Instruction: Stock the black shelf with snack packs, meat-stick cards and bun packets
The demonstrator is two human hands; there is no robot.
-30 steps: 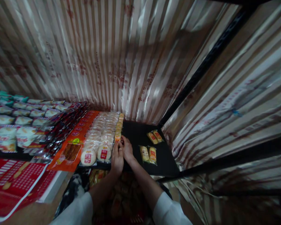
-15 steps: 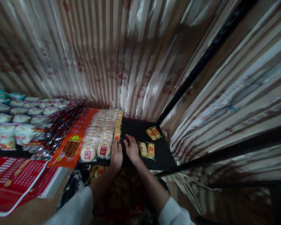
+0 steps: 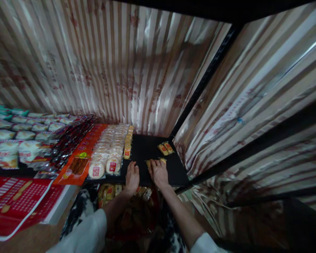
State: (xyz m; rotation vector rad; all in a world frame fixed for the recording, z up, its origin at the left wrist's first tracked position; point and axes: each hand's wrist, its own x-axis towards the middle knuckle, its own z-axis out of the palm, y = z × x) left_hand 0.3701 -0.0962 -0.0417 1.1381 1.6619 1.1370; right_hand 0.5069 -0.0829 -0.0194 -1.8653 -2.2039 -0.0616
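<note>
My right hand [image 3: 159, 174] lies over a pair of small yellow wrapped cakes [image 3: 163, 161] on the black shelf [image 3: 143, 146], its fingers curled onto them and hiding most of both. My left hand [image 3: 132, 178] rests near the shelf's front edge, fingers stretched forward and nothing visible in them. Just ahead and left of it runs a narrow row of yellow wrapped cakes [image 3: 127, 151]. Behind my right hand, another pair of wrapped cakes [image 3: 165, 148] lies flat near the right end.
Left of the narrow row stand round wrapped biscuits [image 3: 112, 165], an orange snack bag [image 3: 77, 167] and white packets [image 3: 28, 151]. Below the shelf, a red basket [image 3: 147, 230] holds more packs. A red carton [image 3: 18, 205] stands at left. A black post [image 3: 202, 84] and striped sheeting enclose the corner.
My right hand has moved right onto the nearer pair of cakes. My left hand has drawn back from the front of the narrow yellow row. The view has shifted slightly.
</note>
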